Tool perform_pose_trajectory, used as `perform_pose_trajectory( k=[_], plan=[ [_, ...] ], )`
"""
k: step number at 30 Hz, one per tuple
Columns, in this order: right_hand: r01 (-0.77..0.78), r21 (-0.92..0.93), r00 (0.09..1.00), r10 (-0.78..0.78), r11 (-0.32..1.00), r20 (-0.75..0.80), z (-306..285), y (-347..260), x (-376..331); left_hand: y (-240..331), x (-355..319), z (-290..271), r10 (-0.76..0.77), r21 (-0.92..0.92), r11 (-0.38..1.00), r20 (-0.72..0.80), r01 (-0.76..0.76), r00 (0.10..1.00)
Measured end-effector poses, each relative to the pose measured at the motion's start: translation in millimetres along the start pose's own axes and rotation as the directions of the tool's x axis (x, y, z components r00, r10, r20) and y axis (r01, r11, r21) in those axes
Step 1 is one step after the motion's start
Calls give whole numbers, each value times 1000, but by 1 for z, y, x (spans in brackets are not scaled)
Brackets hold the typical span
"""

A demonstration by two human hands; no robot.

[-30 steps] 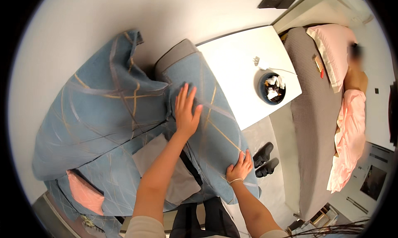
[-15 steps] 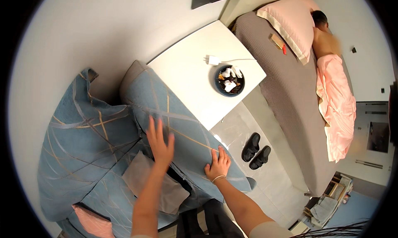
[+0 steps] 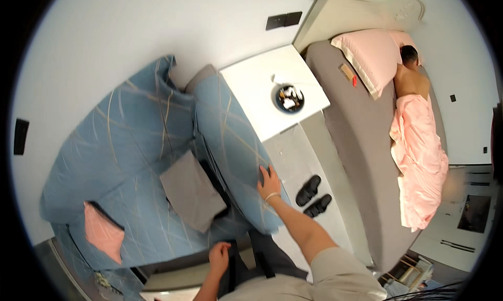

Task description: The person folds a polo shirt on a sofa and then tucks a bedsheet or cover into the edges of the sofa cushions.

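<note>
My right hand (image 3: 269, 183) rests with fingers spread on the right armrest (image 3: 230, 128) of a sofa. A blue cover (image 3: 136, 123) patterned with crossing light lines is draped over the sofa's back, seat and armrest. In front of my dark trousers, close to the seat's front edge, hangs my left hand (image 3: 220, 258), its fingers curled in and nothing visible in them. A grey cushion (image 3: 193, 191) lies on the seat against the armrest, and a pink cushion (image 3: 104, 232) lies farther left.
Beside the armrest stands a white table (image 3: 246, 81) bearing a dark bowl (image 3: 290, 99) of butts and crumpled tissue. Black slippers (image 3: 308, 191) sit on the tiled floor. On the right, a person (image 3: 411, 81) lies on a grey bed (image 3: 356, 138) under a pink blanket (image 3: 419, 159).
My left hand has drawn back from the armrest to my thigh, its fingers now curled. My right hand stays on the armrest. The view has shifted, showing more of the sofa's left side.
</note>
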State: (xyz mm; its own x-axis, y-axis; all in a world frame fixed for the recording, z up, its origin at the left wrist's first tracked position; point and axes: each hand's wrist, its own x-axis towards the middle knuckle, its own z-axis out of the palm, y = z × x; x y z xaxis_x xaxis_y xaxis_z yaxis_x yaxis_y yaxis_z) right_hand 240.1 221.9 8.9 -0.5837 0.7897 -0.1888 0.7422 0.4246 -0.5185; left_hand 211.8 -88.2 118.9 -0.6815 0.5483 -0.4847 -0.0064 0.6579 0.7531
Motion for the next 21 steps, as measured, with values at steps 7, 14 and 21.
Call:
perform_pose_trajectory(
  k=[7, 14, 21],
  plan=[
    [-246, 121, 931, 200, 962, 307, -87, 104, -154, 19, -39, 12, 32, -192, 981, -1, -31, 1000],
    [-582, -91, 711, 560, 808, 426, -170, 161, -334, -5, -46, 7, 84, -118, 991, 177, -64, 981],
    [-651, 108, 710, 553, 751, 435, -212, 184, -373, -12, -29, 5, 99, -77, 993, 167, -87, 981]
  ],
)
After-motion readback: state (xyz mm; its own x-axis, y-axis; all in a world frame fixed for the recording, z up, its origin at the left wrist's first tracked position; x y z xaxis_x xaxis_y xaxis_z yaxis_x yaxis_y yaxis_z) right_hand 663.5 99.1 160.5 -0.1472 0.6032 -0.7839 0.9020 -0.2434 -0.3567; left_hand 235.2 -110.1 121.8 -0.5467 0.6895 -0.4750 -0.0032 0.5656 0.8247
